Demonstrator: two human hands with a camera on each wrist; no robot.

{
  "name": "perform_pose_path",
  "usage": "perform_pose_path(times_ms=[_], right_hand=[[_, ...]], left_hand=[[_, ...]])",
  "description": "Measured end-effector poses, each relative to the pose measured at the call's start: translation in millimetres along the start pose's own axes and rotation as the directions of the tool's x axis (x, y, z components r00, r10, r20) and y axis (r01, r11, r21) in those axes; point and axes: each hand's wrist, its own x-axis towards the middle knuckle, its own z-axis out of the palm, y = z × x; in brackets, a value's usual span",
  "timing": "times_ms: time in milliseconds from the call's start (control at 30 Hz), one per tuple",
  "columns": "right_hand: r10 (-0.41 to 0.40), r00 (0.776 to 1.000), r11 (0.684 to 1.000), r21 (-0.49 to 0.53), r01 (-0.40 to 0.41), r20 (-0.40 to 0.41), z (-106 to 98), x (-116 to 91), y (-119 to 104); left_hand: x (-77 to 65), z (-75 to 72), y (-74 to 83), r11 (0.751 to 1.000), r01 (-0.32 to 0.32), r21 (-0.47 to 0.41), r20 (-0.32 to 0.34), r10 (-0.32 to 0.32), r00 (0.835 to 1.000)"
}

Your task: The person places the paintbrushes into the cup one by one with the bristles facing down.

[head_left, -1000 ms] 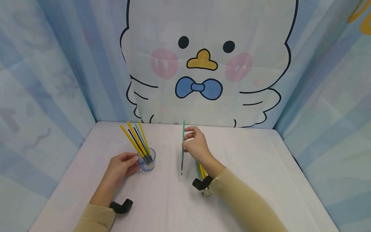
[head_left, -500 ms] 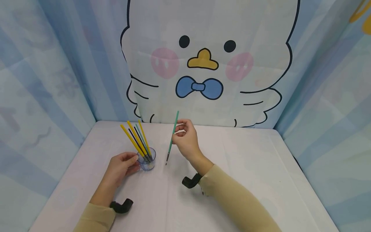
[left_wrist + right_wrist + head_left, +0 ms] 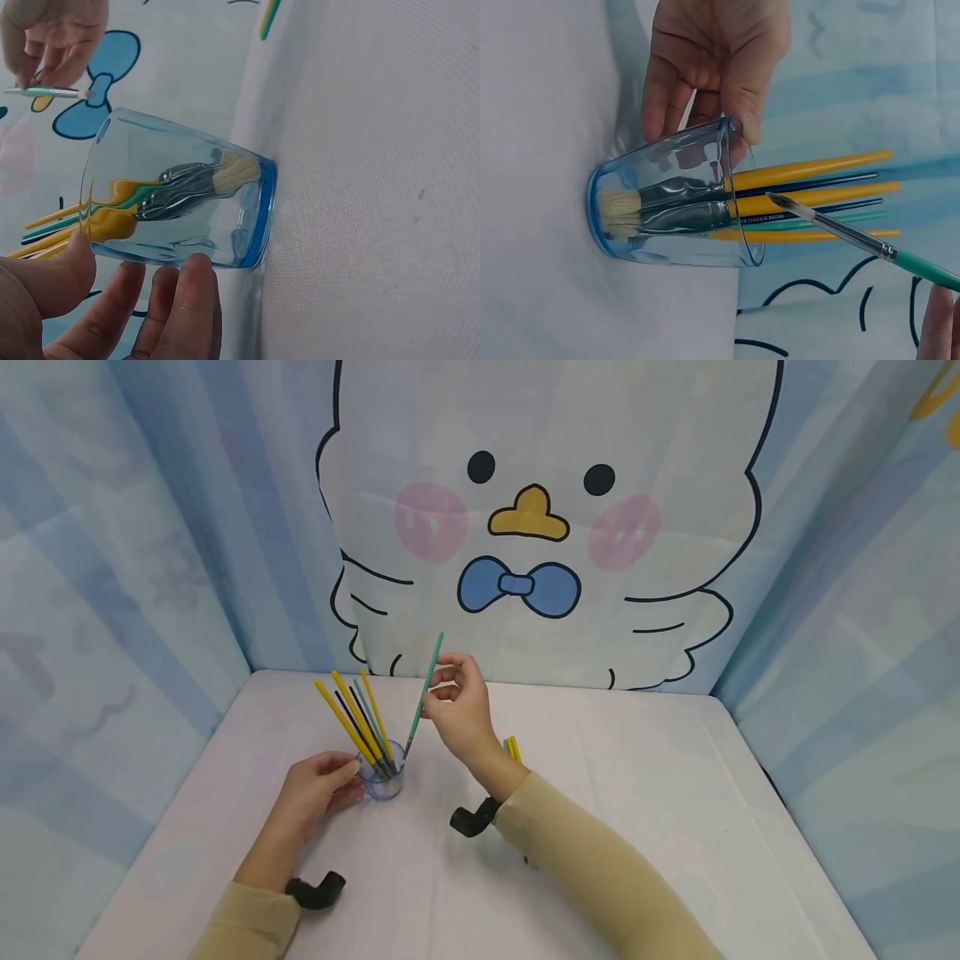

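A clear bluish plastic cup (image 3: 384, 791) stands upright on the table with several paintbrushes (image 3: 817, 166) in it. Their handles are yellow, green and dark, and the bristles point down. My left hand (image 3: 318, 785) holds the cup's side, thumb up at the rim, as the left wrist view shows. Between thumb and fingers my right hand (image 3: 462, 710) pinches a green-handled paintbrush (image 3: 426, 688). That brush tilts, dark bristle tip lowest, close to the right side of the cup's rim. In the right wrist view its tip (image 3: 781, 201) overlaps the yellow handles.
More yellow and green brushes (image 3: 513, 748) lie on the white-covered table (image 3: 637, 793), mostly hidden behind my right forearm. Black wrist mounts (image 3: 474, 820) jut from both wrists. Printed curtains (image 3: 525, 635) enclose the back and sides.
My right hand has carried the green paintbrush leftward and farther back, from mid-table to the cup's rim, and the brush leans more. My left hand stays at the cup.
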Motion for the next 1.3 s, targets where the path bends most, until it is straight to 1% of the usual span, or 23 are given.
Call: perform_pose_path(times_ms=[133, 300, 467, 767, 967, 1100, 1300], right_hand=[[-0.013, 1.000, 1.000, -0.017, 0.014, 0.018, 8, 3, 1], [-0.033, 0.998, 0.992, -0.121, 0.039, 0.055, 16, 4, 8], [-0.025, 0.997, 0.969, -0.243, 0.043, 0.076, 23, 2, 17], [0.010, 0.995, 0.931, -0.364, 0.029, 0.104, 30, 3, 28], [0.000, 0.994, 0.907, -0.419, 0.046, 0.109, 33, 3, 34], [-0.001, 0.993, 0.902, -0.429, 0.050, 0.114, 35, 2, 38], [0.020, 0.994, 0.897, -0.440, 0.030, 0.110, 33, -1, 43]], left_hand=[[0.7, -0.5, -0.2, 1.000, 0.000, 0.000, -0.001, 0.000, 1.000], [1.6, -1.2, -0.2, 1.000, 0.001, 0.006, 0.002, -0.001, 1.000], [2.5, -1.1, -0.5, 1.000, 0.002, 0.010, 0.000, -0.002, 1.000], [3.3, -0.8, -1.2, 1.000, 0.005, 0.011, -0.003, -0.004, 1.000], [3.0, -1.4, -0.5, 1.000, 0.000, 0.011, 0.005, 0.000, 1.000], [2.9, -1.3, -0.7, 1.000, -0.004, 0.013, 0.006, 0.004, 1.000], [2.4, -1.9, -1.1, 1.000, -0.003, 0.022, 0.009, 0.003, 1.000]])
